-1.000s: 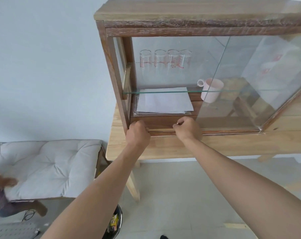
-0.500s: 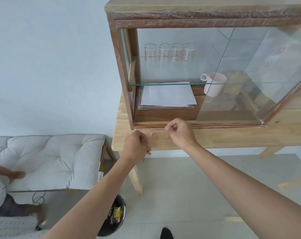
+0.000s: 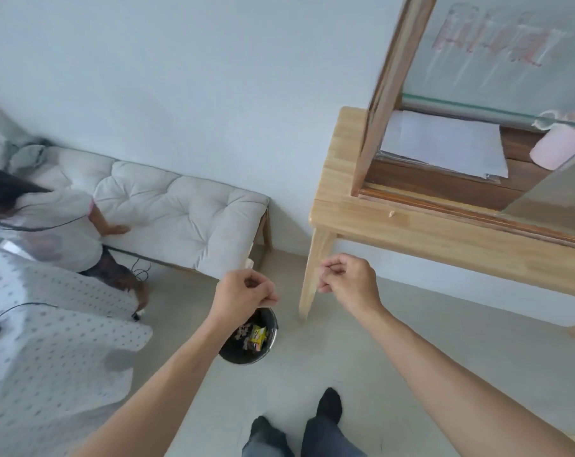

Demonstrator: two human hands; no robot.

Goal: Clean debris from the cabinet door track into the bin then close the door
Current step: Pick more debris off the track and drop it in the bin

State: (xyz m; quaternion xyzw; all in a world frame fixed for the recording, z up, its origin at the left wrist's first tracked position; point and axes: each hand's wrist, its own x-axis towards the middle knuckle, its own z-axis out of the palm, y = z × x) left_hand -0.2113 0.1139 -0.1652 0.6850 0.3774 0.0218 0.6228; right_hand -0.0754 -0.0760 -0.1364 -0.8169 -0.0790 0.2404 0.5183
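Note:
My left hand point(image 3: 243, 296) hangs right above the black bin point(image 3: 250, 339) on the floor, thumb and fingers pinched on what looks like a pale sliver of debris. My right hand point(image 3: 348, 285) floats to the right of the bin, beside the table leg, also pinched; anything in it is too small to see. The wooden cabinet point(image 3: 380, 94) stands on the table at upper right, its door track point(image 3: 444, 202) running along the bottom front. The glass door point(image 3: 553, 192) sits towards the right, leaving the left side open. One small chip of debris point(image 3: 391, 213) lies on the table point(image 3: 411, 232) before the track.
The bin holds wrappers and scraps. A white cushioned bench point(image 3: 180, 209) stands against the wall at left, with a person point(image 3: 48, 222) leaning on it. A dotted mat point(image 3: 55, 324) covers the floor at left. Papers point(image 3: 444, 143) and a pink mug point(image 3: 558, 148) sit inside the cabinet.
Both hands have left the cabinet track and dropped down to the left, over the bin. My view has swung down and left with them.

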